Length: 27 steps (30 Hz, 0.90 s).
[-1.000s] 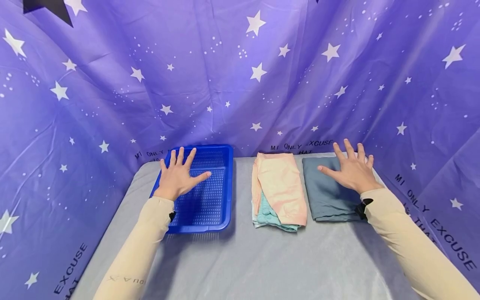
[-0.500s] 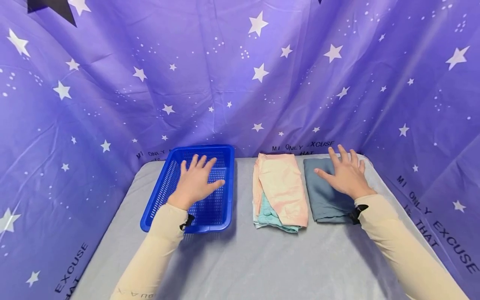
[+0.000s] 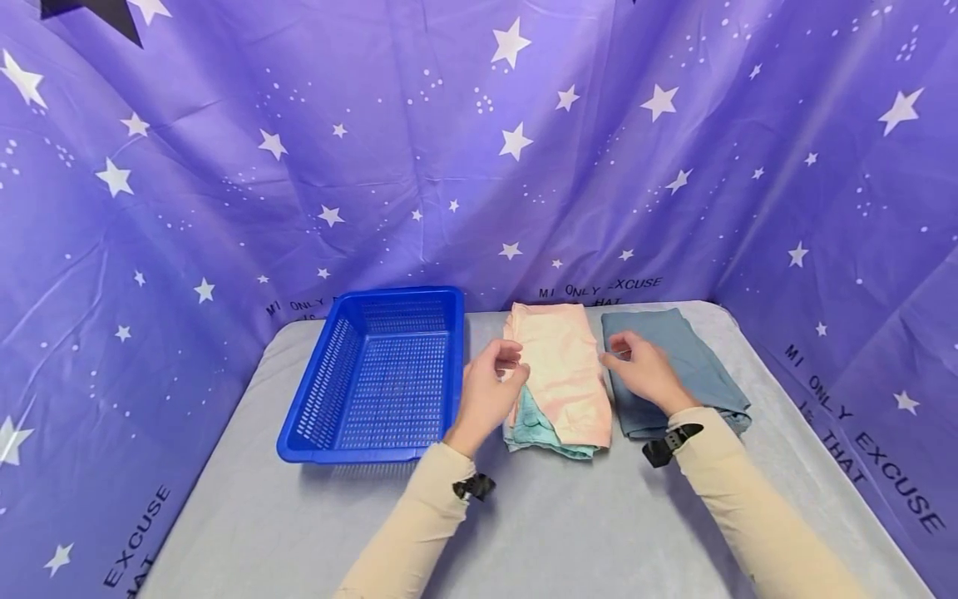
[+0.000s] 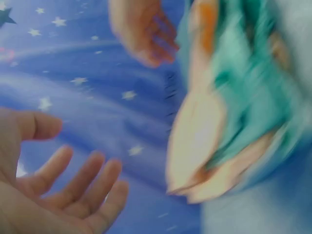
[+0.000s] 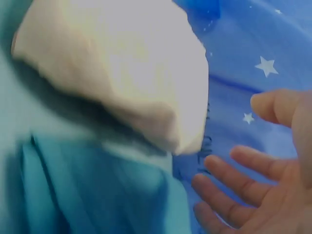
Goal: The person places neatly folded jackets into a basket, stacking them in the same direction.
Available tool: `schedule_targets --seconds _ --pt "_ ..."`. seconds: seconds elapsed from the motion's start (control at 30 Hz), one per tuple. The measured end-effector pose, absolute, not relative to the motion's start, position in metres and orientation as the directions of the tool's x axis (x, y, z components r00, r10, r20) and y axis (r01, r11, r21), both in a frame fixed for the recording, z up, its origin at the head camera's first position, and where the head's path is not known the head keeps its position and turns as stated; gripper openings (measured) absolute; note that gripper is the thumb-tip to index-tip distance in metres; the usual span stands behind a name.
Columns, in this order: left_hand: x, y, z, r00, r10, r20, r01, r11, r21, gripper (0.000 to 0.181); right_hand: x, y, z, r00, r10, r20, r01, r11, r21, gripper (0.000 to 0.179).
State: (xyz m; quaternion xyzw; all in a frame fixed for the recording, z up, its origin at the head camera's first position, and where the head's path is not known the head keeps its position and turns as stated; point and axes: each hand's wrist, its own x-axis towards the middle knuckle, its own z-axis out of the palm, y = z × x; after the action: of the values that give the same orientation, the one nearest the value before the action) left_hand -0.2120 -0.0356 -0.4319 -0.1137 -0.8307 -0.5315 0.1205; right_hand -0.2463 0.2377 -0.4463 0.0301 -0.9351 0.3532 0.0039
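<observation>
Where the folded pink cloth (image 3: 561,358) lies toward the far side of the tabletop (image 3: 576,532), its long axis runs near to far between the two hands. The left hand (image 3: 490,387) hangs over its left edge and appears the nearer; the right hand (image 3: 645,372) is just beyond its right edge, above the grey-blue cloth (image 3: 692,349). Both hands are empty, fingers relaxed and slightly bent. The blue basket (image 3: 359,457) stands to the left.
</observation>
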Motion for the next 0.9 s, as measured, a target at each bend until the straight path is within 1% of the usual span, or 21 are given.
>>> schedule_targets --seconds 0.1,0.2,0.33,0.43,0.73,0.9 --pt "-0.216 -0.019 -0.452 -0.971 -0.014 0.239 0.211 0.422 0.882 0.036 -0.251 0.23 -0.455 -0.999 -0.024 -0.023 0.0 0.697 -0.717 0.059" --pt "-0.22 -0.009 -0.469 -0.984 -0.08 0.158 0.104 0.464 0.88 0.05 -0.254 0.222 -0.463 -0.996 0.003 -0.088 0.068 0.662 -0.746 0.069" --pt "-0.228 -0.002 -0.486 -0.985 -0.156 0.071 -0.012 0.476 0.879 0.067 -0.258 0.214 -0.473 -0.989 0.019 -0.15 0.129 0.623 -0.772 0.078" --pt "-0.235 -0.001 -0.494 -0.981 -0.191 0.018 -0.074 0.459 0.885 0.075 -0.26 0.21 -0.479 -0.984 0.007 -0.18 0.149 0.596 -0.789 0.081" --pt "-0.252 -0.003 -0.501 -0.966 -0.244 -0.086 -0.174 0.37 0.913 0.085 -0.271 0.206 -0.485 -0.961 -0.021 -0.277 0.234 0.471 -0.851 0.088" --pt "-0.259 -0.005 -0.503 -0.96 -0.257 -0.111 -0.198 0.343 0.918 0.083 -0.278 0.207 -0.488 -0.95 -0.014 -0.311 0.275 0.432 -0.859 0.09"
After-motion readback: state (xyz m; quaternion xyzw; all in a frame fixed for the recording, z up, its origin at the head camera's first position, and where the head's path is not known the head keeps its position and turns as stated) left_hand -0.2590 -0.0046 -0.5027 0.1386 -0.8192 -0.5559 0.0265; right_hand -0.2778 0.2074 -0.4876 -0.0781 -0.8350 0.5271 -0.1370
